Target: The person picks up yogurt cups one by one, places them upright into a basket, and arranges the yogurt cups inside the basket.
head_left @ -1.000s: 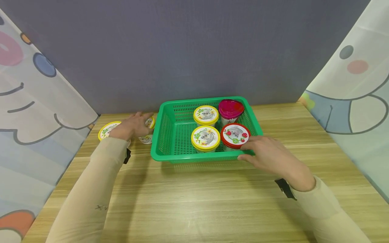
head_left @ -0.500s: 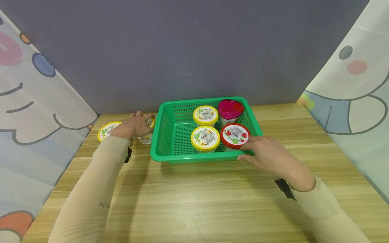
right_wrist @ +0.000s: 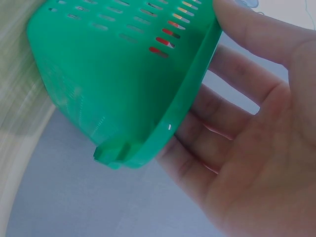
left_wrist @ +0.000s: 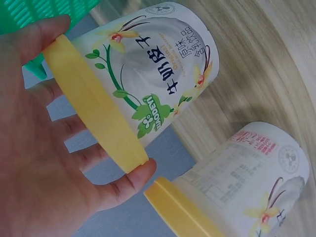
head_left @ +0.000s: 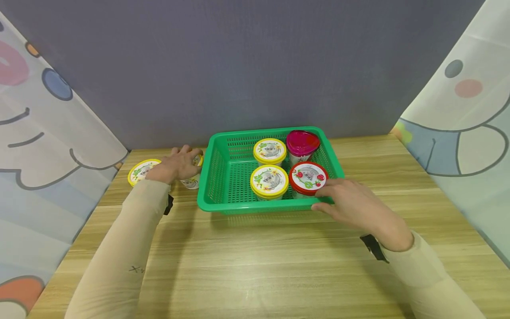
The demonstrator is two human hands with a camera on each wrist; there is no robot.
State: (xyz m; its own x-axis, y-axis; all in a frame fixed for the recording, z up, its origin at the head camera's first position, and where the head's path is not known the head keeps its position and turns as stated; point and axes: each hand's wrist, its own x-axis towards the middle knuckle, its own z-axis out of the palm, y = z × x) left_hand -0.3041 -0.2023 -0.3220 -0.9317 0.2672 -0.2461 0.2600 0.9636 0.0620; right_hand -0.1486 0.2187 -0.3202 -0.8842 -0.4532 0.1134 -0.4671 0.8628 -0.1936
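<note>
My left hand [head_left: 177, 165] grips the yellow lid of a white ice cream cup [left_wrist: 143, 69], left of the basket; its fingers span the lid's edge in the left wrist view. A second yellow-lidded cup [left_wrist: 237, 182] stands beside it, partly behind my hand in the head view. My right hand [head_left: 350, 201] holds the front right rim of a green plastic basket [head_left: 239, 206], thumb outside and fingers over the edge. Close to those fingers is a red-lidded cup [head_left: 308, 176] inside the basket.
Two yellow-lidded cups, one at the front [head_left: 269, 180] and one behind [head_left: 269, 149], sit mid-basket. A magenta-lidded cup [head_left: 303, 142] occupies the back right corner. Behind the wooden table [head_left: 255, 266] rises a grey panel [head_left: 255, 66]; cartoon-print sheets hang at both sides.
My left hand and forearm have shifted slightly, staying at the same cup. The right hand, the basket and its cups stay where they were.
</note>
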